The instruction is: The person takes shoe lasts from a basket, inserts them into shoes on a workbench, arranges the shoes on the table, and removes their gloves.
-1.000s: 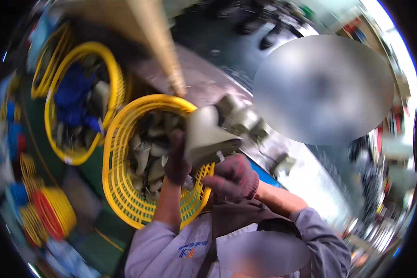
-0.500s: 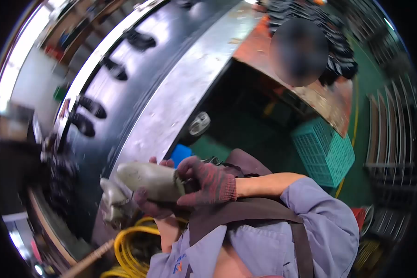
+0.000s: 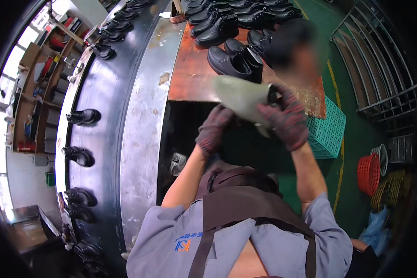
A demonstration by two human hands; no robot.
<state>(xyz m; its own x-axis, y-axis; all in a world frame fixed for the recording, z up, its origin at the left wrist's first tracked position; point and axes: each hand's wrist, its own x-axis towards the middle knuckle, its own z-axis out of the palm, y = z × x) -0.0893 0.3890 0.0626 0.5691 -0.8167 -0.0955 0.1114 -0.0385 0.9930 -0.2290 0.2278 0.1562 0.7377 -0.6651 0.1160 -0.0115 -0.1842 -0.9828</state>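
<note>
A grey-green shoe last (image 3: 243, 97), slightly blurred, is tilted in the air with its toe toward the upper left. My right hand (image 3: 287, 118), in a dark red and grey knitted glove, is closed around its heel end, where a dark opening shows. My left hand (image 3: 213, 129), gloved alike, is just below the toe half with fingers loosely bent; whether its fingertips touch the last is unclear. Beyond the last, black leather shoes (image 3: 224, 65) stand on a worn reddish-brown table (image 3: 194, 78).
To the left runs a dark conveyor belt (image 3: 109, 106) with black shoes along its far side and a metal ledge (image 3: 146, 116) beside me. A teal crate (image 3: 331, 127), red basket (image 3: 368, 173) and metal rack (image 3: 380, 69) stand at right. Another person's head (image 3: 296, 51) is near the table.
My view has swung toward the table. The last has moved from beside the metal ledge to the table's near edge in my right hand. My left hand no longer wraps underneath it.
</note>
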